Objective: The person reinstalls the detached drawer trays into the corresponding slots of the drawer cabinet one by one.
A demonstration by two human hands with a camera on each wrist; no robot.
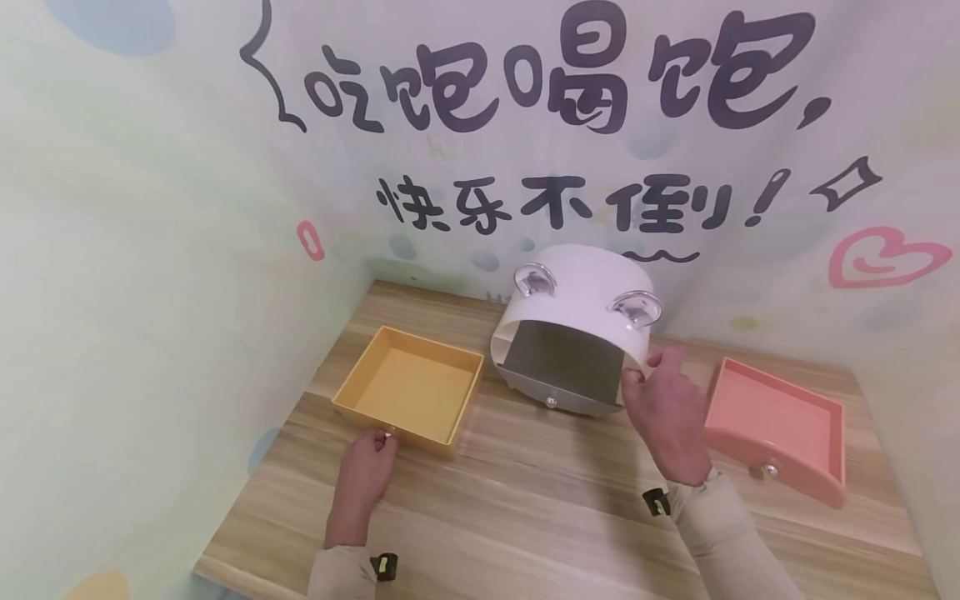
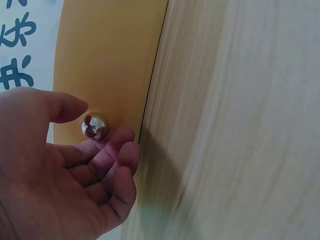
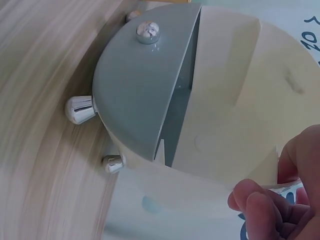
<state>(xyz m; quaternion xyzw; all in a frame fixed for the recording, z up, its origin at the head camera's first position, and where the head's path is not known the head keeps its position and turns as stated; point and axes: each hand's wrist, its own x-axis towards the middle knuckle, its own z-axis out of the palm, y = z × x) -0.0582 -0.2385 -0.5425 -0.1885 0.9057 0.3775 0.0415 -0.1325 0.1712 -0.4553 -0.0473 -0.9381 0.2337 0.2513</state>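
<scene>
On the left of the table, my left hand (image 1: 363,471) is at the front of a yellow drawer (image 1: 408,387). Thumb and curled fingers close around its shiny round knob (image 2: 94,126) in the left wrist view. A white rounded drawer cabinet (image 1: 585,287) with two silver ear-shaped loops on top stands at the back. Its right front rim is pinched between the thumb and fingers of my right hand (image 3: 280,210). Low inside the cabinet sits a grey drawer (image 3: 135,85), its curved front and silver knob facing out; the space above it is bare.
A pink drawer (image 1: 780,417) with a silver knob lies on the table to the right of my right hand. Silver feet (image 3: 80,110) hold the cabinet off the wooden tabletop (image 1: 525,500). Printed wall cloth (image 1: 480,150) hangs directly behind the table and along its left side.
</scene>
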